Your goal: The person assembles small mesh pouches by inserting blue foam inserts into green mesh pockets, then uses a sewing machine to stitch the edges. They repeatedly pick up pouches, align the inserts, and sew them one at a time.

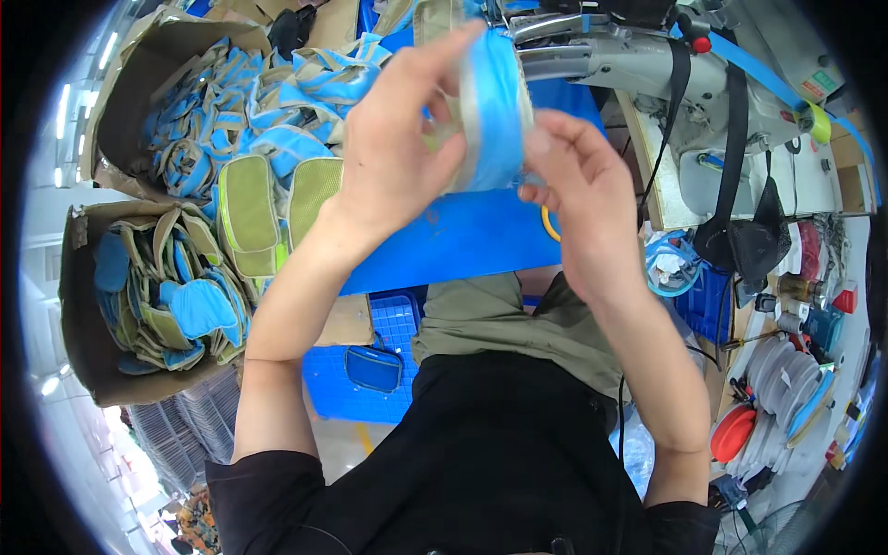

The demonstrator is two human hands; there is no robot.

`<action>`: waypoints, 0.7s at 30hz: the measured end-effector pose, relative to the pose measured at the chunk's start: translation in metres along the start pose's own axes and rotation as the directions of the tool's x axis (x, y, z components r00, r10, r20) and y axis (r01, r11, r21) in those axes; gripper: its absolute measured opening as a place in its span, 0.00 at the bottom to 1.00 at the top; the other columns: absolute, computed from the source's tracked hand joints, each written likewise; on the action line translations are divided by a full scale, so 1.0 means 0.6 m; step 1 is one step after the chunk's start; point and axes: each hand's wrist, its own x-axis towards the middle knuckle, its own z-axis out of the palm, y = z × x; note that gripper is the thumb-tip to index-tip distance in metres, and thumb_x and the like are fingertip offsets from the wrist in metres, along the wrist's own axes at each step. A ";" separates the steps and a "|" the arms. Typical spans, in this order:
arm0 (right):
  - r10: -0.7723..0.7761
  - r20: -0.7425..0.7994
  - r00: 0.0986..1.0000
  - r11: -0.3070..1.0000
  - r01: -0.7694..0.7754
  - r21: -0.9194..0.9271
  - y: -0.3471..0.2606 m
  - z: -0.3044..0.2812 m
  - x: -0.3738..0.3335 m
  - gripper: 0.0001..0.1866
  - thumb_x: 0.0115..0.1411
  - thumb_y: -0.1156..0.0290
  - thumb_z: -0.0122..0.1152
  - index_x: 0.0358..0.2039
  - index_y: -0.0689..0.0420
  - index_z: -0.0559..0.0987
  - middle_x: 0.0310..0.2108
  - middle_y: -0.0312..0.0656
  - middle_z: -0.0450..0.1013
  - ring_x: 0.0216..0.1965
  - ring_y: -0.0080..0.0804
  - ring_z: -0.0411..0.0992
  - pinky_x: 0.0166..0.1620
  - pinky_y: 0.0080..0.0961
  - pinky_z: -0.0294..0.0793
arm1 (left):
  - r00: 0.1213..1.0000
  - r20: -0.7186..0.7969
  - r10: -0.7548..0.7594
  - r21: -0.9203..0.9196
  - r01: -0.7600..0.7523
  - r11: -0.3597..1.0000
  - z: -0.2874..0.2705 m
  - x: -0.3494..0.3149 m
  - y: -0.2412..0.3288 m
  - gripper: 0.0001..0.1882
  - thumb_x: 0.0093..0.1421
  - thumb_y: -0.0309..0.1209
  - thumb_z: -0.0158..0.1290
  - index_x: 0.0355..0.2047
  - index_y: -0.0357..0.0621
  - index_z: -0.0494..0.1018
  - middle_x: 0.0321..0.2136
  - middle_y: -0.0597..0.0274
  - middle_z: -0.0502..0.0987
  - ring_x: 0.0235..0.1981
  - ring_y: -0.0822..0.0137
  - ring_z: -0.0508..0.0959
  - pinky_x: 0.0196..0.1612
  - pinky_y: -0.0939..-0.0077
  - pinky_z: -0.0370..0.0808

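A blue fabric band with beige edging, smeared by motion, is held up above the blue work surface in front of the sewing machine arm. My left hand is closed on the band's left side, its index finger reaching to the top and its thumb lower down. At the band's right edge, the curled fingers of my right hand pinch it; the fingertips are blurred. Beside my left wrist lie olive-green mesh pouch pieces with blue and beige trim.
A cardboard box at the far left spills blue and beige strips. Below it, another box holds stacked pouch pieces. The sewing machine stands at the back right. A blue crate sits under the blue table.
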 end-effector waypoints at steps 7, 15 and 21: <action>0.040 0.146 0.988 0.999 -0.036 -0.027 0.023 -0.005 -0.034 0.21 0.62 0.70 0.73 0.47 0.64 0.71 0.37 0.39 0.76 0.36 0.18 0.73 0.36 0.17 0.73 | 0.813 0.083 0.577 0.367 -0.563 0.741 0.003 0.043 -0.045 0.13 0.44 0.16 0.61 0.32 0.41 0.78 0.47 0.52 0.80 0.42 0.56 0.81 0.42 0.72 0.76; -0.316 0.140 0.938 0.931 0.335 -0.143 -0.020 0.026 -0.049 0.09 0.61 0.73 0.71 0.36 0.59 0.78 0.28 0.29 0.75 0.30 0.12 0.70 0.31 0.14 0.66 | 0.972 -0.222 -0.083 -0.356 -0.002 0.935 0.013 0.055 -0.046 0.13 0.57 0.20 0.62 0.42 0.39 0.75 0.36 0.65 0.80 0.38 0.77 0.77 0.43 0.81 0.74; -0.357 -0.019 0.934 0.920 0.348 -0.180 -0.015 0.006 0.044 0.14 0.60 0.69 0.73 0.41 0.62 0.80 0.28 0.30 0.75 0.29 0.13 0.70 0.31 0.16 0.68 | 0.981 -0.196 0.001 -0.166 -0.035 0.985 0.018 0.048 -0.040 0.11 0.59 0.23 0.62 0.43 0.39 0.79 0.32 0.65 0.80 0.33 0.76 0.77 0.38 0.82 0.74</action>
